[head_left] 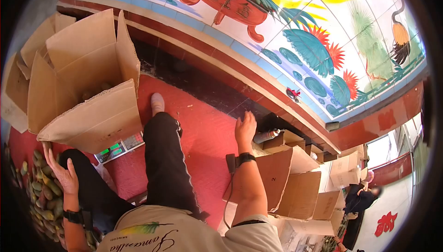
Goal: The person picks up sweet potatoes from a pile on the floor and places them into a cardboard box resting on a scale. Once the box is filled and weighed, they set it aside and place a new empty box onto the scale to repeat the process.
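Observation:
A large open cardboard box (87, 113) stands in front of me at the left, with a few brownish items dimly visible deep inside. Beneath its near side, a scale (119, 149) with green lit displays shows partly. My left hand (64, 173) is open, fingers spread, its fingertips right at the box's near lower corner. Further right, my right hand (246, 126) is raised over the red floor with its fingers extended and nothing visible in it. It is nearest to a grey bottle or can (266, 136).
Heaped on the left is a pile of oblong green and brownish produce (46, 189). Several open cardboard boxes (295, 192) stand at the right, and another (16, 86) at far left. A painted tile wall (277, 39) runs along the front. A person (362, 200) is at far right.

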### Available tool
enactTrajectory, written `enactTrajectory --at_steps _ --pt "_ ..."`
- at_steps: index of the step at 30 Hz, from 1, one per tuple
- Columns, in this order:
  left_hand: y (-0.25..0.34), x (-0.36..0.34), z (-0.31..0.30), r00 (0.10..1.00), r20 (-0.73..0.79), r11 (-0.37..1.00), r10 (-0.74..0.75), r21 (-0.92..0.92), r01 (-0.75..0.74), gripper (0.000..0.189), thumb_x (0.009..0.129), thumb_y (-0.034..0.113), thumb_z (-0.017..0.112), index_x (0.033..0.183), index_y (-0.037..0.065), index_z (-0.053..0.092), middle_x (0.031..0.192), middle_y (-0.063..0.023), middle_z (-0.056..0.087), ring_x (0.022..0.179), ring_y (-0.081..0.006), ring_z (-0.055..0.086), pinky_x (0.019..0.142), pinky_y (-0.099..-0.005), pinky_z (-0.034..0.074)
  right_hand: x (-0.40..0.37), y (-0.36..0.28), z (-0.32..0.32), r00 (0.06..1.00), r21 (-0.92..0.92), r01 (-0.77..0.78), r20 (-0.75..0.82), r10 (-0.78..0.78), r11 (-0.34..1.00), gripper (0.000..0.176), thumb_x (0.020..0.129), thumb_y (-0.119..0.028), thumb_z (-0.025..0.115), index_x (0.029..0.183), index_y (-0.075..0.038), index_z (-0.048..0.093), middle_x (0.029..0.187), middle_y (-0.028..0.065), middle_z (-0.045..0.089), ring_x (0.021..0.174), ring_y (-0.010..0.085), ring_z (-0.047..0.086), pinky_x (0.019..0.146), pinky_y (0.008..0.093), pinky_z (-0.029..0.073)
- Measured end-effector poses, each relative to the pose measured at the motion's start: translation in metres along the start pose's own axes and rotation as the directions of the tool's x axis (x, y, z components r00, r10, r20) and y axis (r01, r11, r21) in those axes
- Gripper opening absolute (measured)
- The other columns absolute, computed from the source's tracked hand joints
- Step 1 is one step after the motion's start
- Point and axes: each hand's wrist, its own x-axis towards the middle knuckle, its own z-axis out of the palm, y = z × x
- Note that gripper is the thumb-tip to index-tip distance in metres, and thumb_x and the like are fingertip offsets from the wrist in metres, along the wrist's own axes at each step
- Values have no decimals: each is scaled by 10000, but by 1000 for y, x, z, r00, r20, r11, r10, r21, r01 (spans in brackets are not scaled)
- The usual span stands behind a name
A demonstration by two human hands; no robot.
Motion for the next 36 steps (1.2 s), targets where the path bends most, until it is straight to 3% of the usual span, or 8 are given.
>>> enactTrajectory --at_steps 5,11,15,17,24,31,34,36 --pt "3 2 -1 1000 17 999 -26 34 25 600 904 213 484 1391 16 194 1445 -219 204 1329 -381 220 1075 -472 193 -80 44 30 976 -76 -125 170 137 989 368 799 -213 602 1102 -13 546 1133 181 552 1082 332 506 919 421 394" --pt "-5 1 -3 999 8 996 37 84 -38 584 903 213 487 1382 16 217 1437 -220 218 1316 -379 242 1076 -467 194 -133 86 14 697 -329 -385 509 505 862 335 785 -248 603 1045 -36 608 1109 155 582 1043 313 542 874 414 436" --pt "-17 4 -19 1000 15 991 17 136 -19 573 906 201 488 1376 12 221 1432 -213 231 1311 -372 253 1075 -466 195 -148 114 8 639 -555 -206 547 540 806 286 789 -220 524 978 -38 637 1077 142 598 1064 294 534 916 416 408" --pt "-22 6 -27 999 -17 983 47 179 -44 555 911 185 477 1374 11 226 1432 -206 237 1309 -366 260 1075 -462 200 -156 130 6 739 -627 -6 522 426 779 290 786 -208 493 972 -39 639 1072 142 599 1105 298 500 996 450 313" --pt "-40 6 -39 999 -6 958 49 285 -45 545 919 189 477 1379 33 230 1431 -182 240 1299 -343 282 1035 -439 309 -156 153 13 664 -668 133 608 434 732 365 818 -231 447 1084 -38 607 1241 188 518 1272 346 347 1094 474 102" --pt "-40 9 -30 996 8 984 -90 154 87 569 925 220 477 1398 49 210 1433 -160 233 1306 -312 279 1014 -440 353 -160 166 10 682 -698 246 617 392 672 414 832 -247 452 1175 -38 551 1267 181 487 1304 332 295 1114 471 48" --pt "-38 12 -25 998 2 984 -61 167 60 570 931 241 469 1403 56 208 1439 -154 222 1311 -307 272 1013 -443 352 -154 158 -3 534 -660 298 714 452 690 395 897 -208 339 1190 -33 538 1303 171 465 1294 303 315 1121 454 74" --pt "-37 14 -25 999 13 981 -42 188 39 572 932 250 469 1404 57 208 1443 -153 213 1312 -307 271 1009 -445 354 -162 162 -4 642 -668 326 675 362 669 397 898 -180 324 1208 -29 520 1275 159 482 1274 294 336 1120 456 83"
